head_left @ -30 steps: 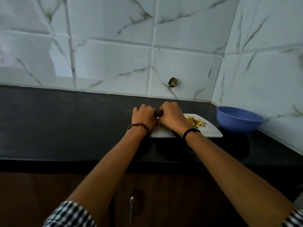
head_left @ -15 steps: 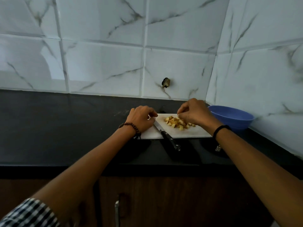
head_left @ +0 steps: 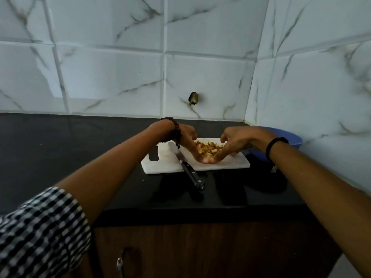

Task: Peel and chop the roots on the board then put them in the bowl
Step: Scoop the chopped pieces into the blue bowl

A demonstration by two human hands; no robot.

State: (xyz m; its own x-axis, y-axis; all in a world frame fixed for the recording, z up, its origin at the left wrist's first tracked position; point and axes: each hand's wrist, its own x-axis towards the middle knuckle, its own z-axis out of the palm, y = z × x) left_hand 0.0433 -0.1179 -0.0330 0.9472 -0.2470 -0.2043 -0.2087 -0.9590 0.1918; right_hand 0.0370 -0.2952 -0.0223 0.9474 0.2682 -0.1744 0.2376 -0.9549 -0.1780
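On the white board point(head_left: 220, 165) near the desk's point(head_left: 60, 147) back corner, the chopped root pieces point(head_left: 208, 148) lie in one yellow-brown pile. I have both hands laid around it. My left hand point(head_left: 187, 141) edges the pile's left side and my right hand point(head_left: 236, 143) its right, fingers fairly straight and slanting toward me until the tips meet at the pile's near edge. Neither hand grips anything; they only cup the pieces. The knife point(head_left: 190, 173) lies loose just left of my left hand, its blade on the board and its black handle jutting past the near edge over the desk. The blue bowl point(head_left: 295, 141) stands on the desk just right of the board, partly hidden behind my right wrist. I cannot tell what it holds.
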